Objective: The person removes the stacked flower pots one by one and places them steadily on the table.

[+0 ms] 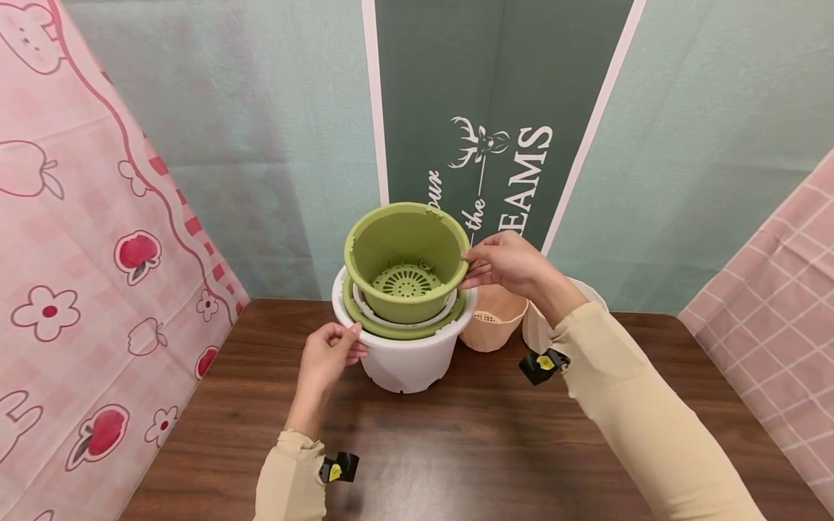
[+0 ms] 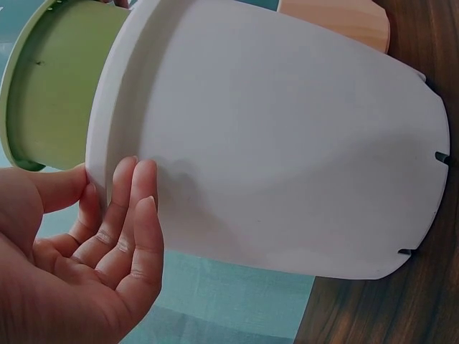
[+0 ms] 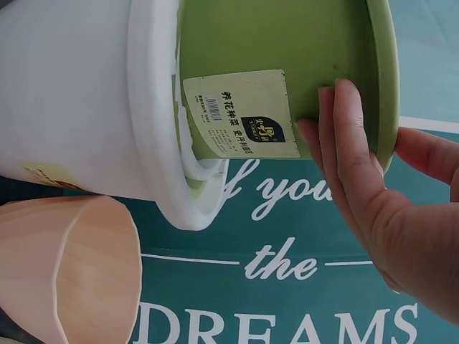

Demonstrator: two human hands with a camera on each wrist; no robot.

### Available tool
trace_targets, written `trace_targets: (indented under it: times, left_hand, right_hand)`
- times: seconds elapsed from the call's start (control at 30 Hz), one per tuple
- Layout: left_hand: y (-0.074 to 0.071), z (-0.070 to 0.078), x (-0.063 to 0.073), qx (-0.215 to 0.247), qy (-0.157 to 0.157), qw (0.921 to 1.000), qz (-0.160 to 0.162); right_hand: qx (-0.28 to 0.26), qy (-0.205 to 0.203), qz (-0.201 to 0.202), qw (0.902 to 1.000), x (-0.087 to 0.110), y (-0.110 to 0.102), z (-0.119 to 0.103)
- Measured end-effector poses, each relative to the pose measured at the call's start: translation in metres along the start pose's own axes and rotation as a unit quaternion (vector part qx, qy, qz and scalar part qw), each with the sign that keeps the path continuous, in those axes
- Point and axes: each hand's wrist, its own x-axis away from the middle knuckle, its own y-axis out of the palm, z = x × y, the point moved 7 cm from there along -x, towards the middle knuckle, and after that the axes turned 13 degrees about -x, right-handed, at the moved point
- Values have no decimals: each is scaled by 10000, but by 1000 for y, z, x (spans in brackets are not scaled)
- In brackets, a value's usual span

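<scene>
A green pot point(image 1: 404, 253) with a slotted bottom sits tilted and raised in a nested stack inside a white pot point(image 1: 404, 358) on the wooden table point(image 1: 456, 441). My right hand point(image 1: 478, 266) pinches the green pot's right rim, fingers on its outer wall point(image 3: 287, 43) beside a paper label point(image 3: 240, 115), thumb over the rim. At the white pot's left rim my left hand point(image 1: 345, 347) holds on, thumb at the rim edge and fingers against the wall point(image 2: 287, 143). Between the two pots a green rim point(image 1: 397, 331) and a white rim show.
A peach pot point(image 1: 494, 318) stands just right of the stack, with another pale pot point(image 1: 537, 329) behind my right forearm. Patterned cloths hang at both sides and a green banner at the back. Bare table lies in front of the pots.
</scene>
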Motion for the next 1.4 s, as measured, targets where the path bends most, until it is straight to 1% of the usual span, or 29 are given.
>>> trace_targets:
  times: [0.2, 0.4, 1.07, 1.4]
  left_hand:
    - [0, 0, 1, 12, 25, 10000, 13]
    - [0, -1, 1, 17, -1, 10000, -5]
    - [2, 0, 2, 42, 18, 10000, -36]
    - [2, 0, 1, 65, 23, 10000, -26]
  right_hand:
    - [-116, -87, -156, 9998, 3, 2, -5]
    - [-94, -101, -286, 9995, 6, 3, -7]
    - [-47, -209, -398, 9990, 16, 1, -21]
    - [-282, -257, -554, 9977, 19, 4, -27]
